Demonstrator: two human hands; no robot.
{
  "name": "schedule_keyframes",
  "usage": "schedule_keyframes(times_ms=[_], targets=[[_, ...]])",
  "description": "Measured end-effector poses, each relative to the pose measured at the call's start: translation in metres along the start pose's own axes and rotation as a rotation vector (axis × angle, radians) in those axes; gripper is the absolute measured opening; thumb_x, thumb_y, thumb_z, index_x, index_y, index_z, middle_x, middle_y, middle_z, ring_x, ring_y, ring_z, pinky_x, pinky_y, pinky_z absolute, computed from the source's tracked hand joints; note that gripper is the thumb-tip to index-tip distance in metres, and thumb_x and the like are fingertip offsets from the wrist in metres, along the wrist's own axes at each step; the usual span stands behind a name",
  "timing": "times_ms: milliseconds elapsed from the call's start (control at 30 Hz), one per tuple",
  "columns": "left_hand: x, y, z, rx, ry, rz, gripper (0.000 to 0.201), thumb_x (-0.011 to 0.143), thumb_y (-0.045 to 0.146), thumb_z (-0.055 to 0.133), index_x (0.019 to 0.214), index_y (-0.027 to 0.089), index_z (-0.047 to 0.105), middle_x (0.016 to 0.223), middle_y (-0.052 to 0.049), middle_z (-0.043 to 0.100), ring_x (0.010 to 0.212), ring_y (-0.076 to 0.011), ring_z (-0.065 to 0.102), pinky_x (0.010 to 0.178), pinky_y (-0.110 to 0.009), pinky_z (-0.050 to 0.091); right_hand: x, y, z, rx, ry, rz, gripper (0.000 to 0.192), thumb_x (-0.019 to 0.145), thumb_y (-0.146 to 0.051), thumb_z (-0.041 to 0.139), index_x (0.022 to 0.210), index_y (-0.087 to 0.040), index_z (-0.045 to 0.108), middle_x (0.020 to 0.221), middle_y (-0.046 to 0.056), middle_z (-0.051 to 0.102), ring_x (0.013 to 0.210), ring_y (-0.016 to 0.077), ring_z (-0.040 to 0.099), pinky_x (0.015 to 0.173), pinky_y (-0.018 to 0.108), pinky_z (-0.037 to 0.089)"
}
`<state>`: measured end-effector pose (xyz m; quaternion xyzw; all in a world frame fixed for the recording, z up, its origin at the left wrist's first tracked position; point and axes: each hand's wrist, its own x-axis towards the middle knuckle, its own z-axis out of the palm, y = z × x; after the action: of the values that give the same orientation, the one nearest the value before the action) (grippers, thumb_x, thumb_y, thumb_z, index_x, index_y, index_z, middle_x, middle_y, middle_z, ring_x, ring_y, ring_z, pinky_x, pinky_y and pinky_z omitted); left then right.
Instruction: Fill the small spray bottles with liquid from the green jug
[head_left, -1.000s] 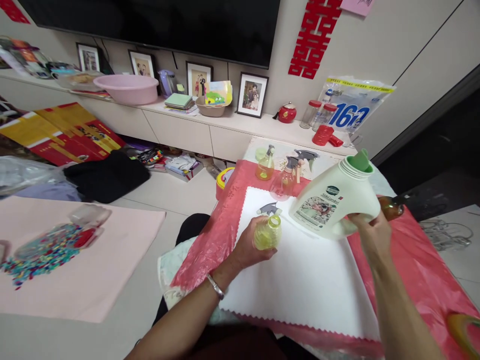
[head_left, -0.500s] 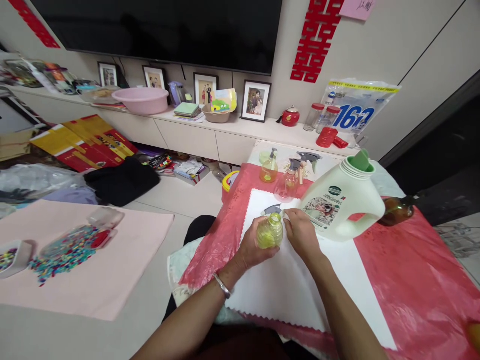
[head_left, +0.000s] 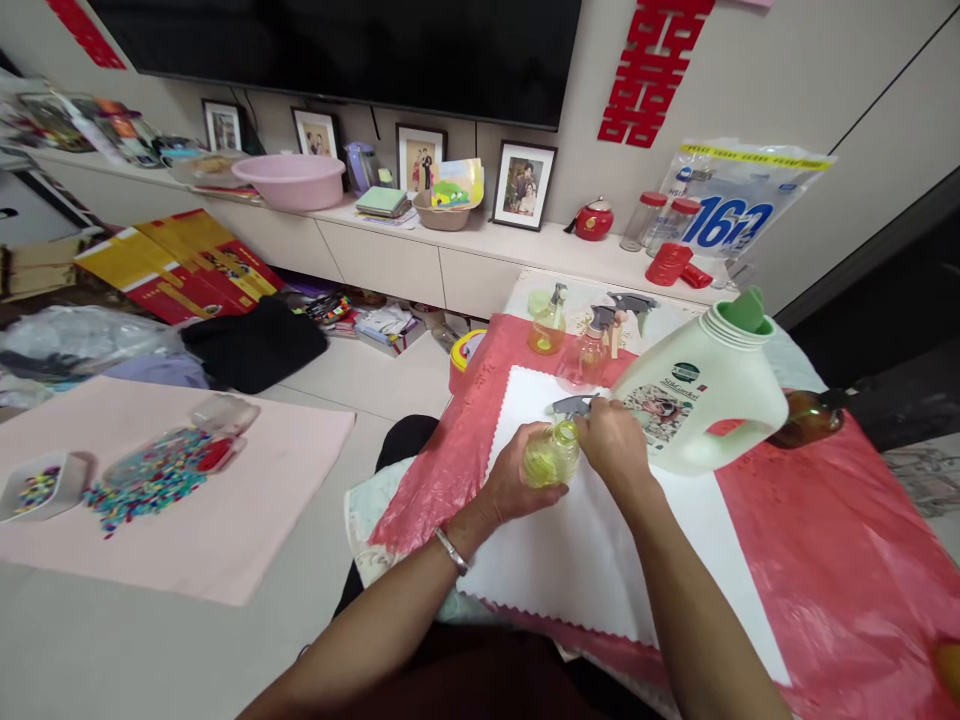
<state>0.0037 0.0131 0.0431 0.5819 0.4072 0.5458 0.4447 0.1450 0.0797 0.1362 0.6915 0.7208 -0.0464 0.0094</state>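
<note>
My left hand is wrapped round a small clear yellow-green bottle, its open mouth tilted towards my right hand. My right hand is closed on a grey trigger spray head, whose nozzle pokes out to the left above the bottle. Fingers hide the lower part of the spray head, and whether it touches the bottle's rim I cannot tell. Both hands are over a white scallop-edged sheet. Close to my right hand stands a large pale green jug with a green piece in its mouth.
Behind the sheet stand an amber spray bottle and a pinkish spray bottle. A brown bottle lies behind the jug. Red plastic covers the table. At left, colourful small pieces lie on a pink sheet.
The yellow-green bottle has tipped to the right in my left hand. My right hand and the spray head have shifted slightly right. The whole view has moved a little.
</note>
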Motion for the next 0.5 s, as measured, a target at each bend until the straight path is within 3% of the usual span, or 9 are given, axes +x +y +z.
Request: schedule_keyframes(times_ms=[133,233,300,367,433,500], targets=[[-0.001,-0.001,-0.001,0.036,-0.029,-0.003,0.081,0.063,0.038,0.086,0.131,0.02,0.046,0.131,-0.014,0.058,0.123,-0.0335,0.058,0.107,-0.049,0.046,-0.012,0.01,-0.024,0.013,0.083,0.093,0.03,0.1,-0.03,0.055,0.113,-0.004,0.061,0.107,0.019,0.06,0.099,0.0334,0.063,0.085,0.04,0.048],[0.0,-0.002,0.0,0.056,-0.033,-0.014,0.084,0.061,0.037,0.087,0.132,0.02,0.046,0.132,-0.014,0.057,0.126,-0.0348,0.057,0.109,-0.05,0.046,-0.024,0.023,-0.036,0.148,0.211,0.131,0.03,0.097,-0.034,0.06,0.11,-0.007,0.065,0.096,0.013,0.063,0.091,0.028,0.062,0.08,0.036,0.046],[0.001,-0.002,0.001,0.076,-0.028,-0.037,0.084,0.059,0.033,0.087,0.131,0.021,0.046,0.132,-0.014,0.057,0.127,-0.0352,0.056,0.11,-0.051,0.045,-0.034,0.032,-0.043,0.491,0.375,0.092,0.031,0.092,-0.039,0.066,0.105,-0.011,0.069,0.076,0.005,0.059,0.073,0.0202,0.058,0.07,0.031,0.043],[0.001,-0.002,0.002,0.088,-0.03,-0.06,0.083,0.058,0.03,0.086,0.13,0.021,0.047,0.132,-0.013,0.057,0.127,-0.0351,0.056,0.11,-0.051,0.044,-0.044,0.037,-0.049,1.005,0.513,-0.023,0.035,0.085,-0.043,0.073,0.102,-0.013,0.069,0.064,0.0,0.051,0.057,0.0139,0.049,0.058,0.026,0.039],[0.001,-0.002,0.002,0.086,-0.036,-0.072,0.083,0.058,0.029,0.086,0.13,0.021,0.047,0.133,-0.013,0.057,0.127,-0.0348,0.056,0.111,-0.051,0.044,-0.052,0.037,-0.057,1.437,0.568,-0.154,0.035,0.081,-0.04,0.077,0.101,-0.013,0.068,0.069,0.001,0.055,0.053,0.0113,0.047,0.052,0.024,0.038],[0.001,-0.002,0.002,0.086,-0.036,-0.077,0.083,0.058,0.03,0.086,0.13,0.022,0.047,0.133,-0.013,0.057,0.127,-0.0347,0.056,0.111,-0.051,0.044,-0.058,0.033,-0.067,1.663,0.622,-0.231,0.03,0.077,-0.029,0.079,0.098,-0.011,0.067,0.081,0.006,0.062,0.055,0.0118,0.051,0.05,0.024,0.042]])
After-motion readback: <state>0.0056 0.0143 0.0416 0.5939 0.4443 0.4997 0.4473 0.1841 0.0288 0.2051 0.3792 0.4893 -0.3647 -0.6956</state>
